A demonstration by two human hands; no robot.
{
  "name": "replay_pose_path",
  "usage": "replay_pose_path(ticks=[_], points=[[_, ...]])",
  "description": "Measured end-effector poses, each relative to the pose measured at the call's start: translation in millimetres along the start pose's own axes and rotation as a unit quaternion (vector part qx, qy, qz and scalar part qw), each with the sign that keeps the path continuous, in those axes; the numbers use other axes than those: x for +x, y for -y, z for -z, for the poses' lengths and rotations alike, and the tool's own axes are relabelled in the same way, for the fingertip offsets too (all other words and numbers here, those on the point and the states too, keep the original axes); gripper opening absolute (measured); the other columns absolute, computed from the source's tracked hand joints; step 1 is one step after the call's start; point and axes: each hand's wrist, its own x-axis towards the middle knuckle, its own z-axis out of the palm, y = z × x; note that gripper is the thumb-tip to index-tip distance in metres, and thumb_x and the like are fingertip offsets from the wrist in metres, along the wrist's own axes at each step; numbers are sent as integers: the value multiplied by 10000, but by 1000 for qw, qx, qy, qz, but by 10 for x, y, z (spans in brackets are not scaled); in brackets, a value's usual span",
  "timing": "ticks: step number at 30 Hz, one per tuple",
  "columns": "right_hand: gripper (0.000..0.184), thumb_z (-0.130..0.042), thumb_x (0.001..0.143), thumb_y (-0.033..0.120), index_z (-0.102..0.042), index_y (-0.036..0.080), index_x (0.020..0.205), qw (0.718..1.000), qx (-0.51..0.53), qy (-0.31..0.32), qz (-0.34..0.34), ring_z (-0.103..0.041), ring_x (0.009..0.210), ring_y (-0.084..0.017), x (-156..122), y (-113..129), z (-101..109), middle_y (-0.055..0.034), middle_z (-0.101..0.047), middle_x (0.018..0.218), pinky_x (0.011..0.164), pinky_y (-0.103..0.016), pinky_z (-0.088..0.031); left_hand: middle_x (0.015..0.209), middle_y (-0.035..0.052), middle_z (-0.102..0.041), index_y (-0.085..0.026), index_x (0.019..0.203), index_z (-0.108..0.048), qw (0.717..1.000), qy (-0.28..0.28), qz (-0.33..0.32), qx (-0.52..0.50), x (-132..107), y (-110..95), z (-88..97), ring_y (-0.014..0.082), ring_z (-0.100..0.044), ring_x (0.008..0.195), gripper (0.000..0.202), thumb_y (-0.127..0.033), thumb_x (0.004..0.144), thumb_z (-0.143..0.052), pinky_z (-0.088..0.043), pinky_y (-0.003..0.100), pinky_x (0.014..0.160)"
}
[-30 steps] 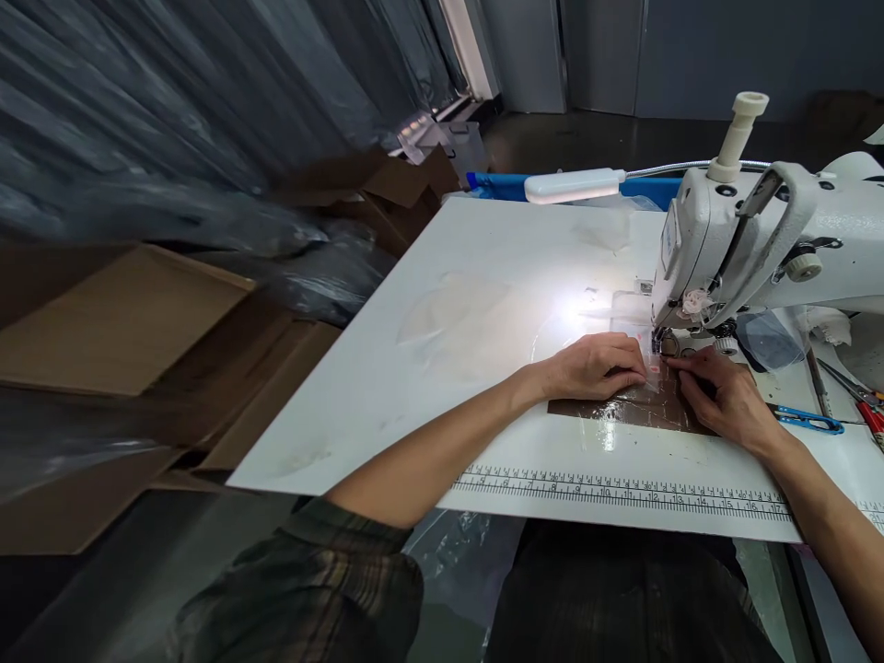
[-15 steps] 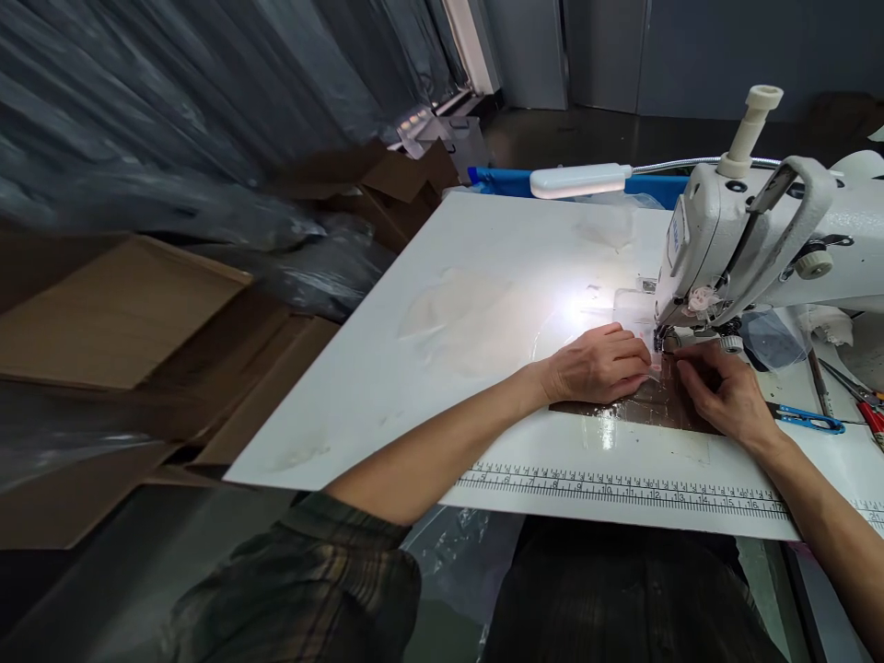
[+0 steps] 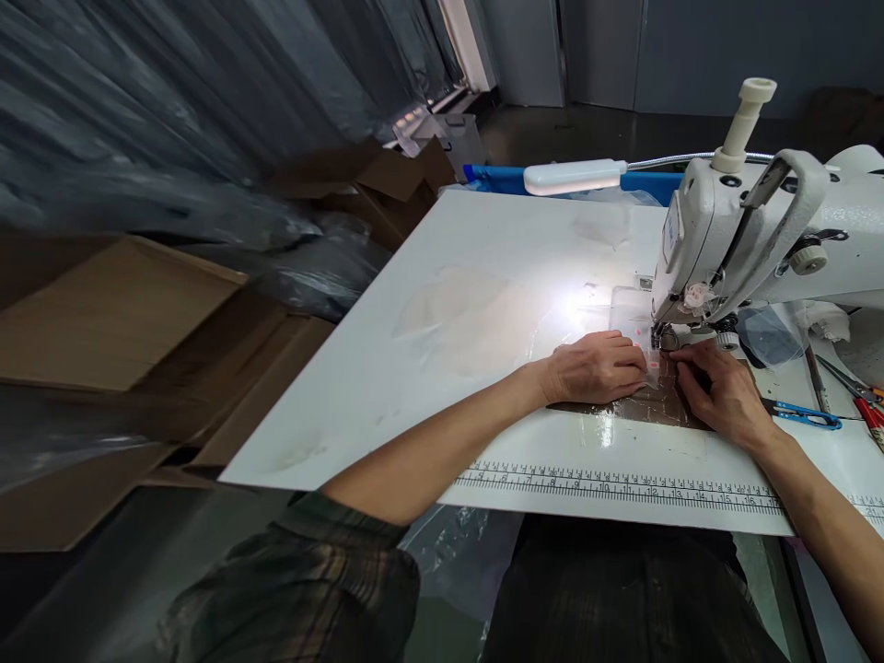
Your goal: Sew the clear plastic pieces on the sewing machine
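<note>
You seem to be aligning the clear, flat plastic piece point(image 3: 628, 318) at the white metal sewing machine point(image 3: 701, 235), on the white desk's point(image 3: 352, 396) right side. Your curled left hand point(image 3: 598, 368) rests at its near end; your right hand point(image 3: 725, 391) looks narrow, grips unclear. Next calls for steady guiding.

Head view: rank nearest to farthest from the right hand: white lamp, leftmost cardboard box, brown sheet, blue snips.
1. Brown sheet: partly under the right hand.
2. Blue snips: on the hand's right.
3. White lamp: ahead and left.
4. Cardboard box: far left.
</note>
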Motion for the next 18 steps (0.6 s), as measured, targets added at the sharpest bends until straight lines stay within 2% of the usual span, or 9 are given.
replay_pose_path(ticks=[5,9,13,18], points=[[337,-440,990,301,-727,200,1135,999,-16,26,25,-659,869,-245,-14,-28,26,-110,-678,955,732,-398,-573,951,46,-755,-192,880,-716,999,-4,-25,31,-9,2,-18,131,-622,752,318,-192,1031,-436,-504,311,707],[384,-428,1003,285,-695,256,1277,992,-45,71,90,-635,890,-236,-23,-66,64,-110,-652,1036,744,-409,-577,946,45,-749,-193,875,-713,998,1,-35,55,6,-1,-1,130,-613,746,337,-196,1041,-419,-483,305,696],[379,-426,1006,267,-720,278,1245,985,-58,94,129,-611,901,-236,-16,-77,87,-112,-628,1033,759,-421,-570,915,37,-740,-194,890,-719,998,-10,-35,49,19,-31,40,136,-616,753,318,-211,1029,-433,-476,301,706],[385,-432,987,245,-725,264,1236,984,-93,87,127,-588,831,-226,0,-16,75,-112,-634,1032,703,-390,-548,922,56,-726,-179,877,-720,999,-12,-17,29,16,-86,78,162,-601,740,232,-242,930,-503,-482,328,732]])
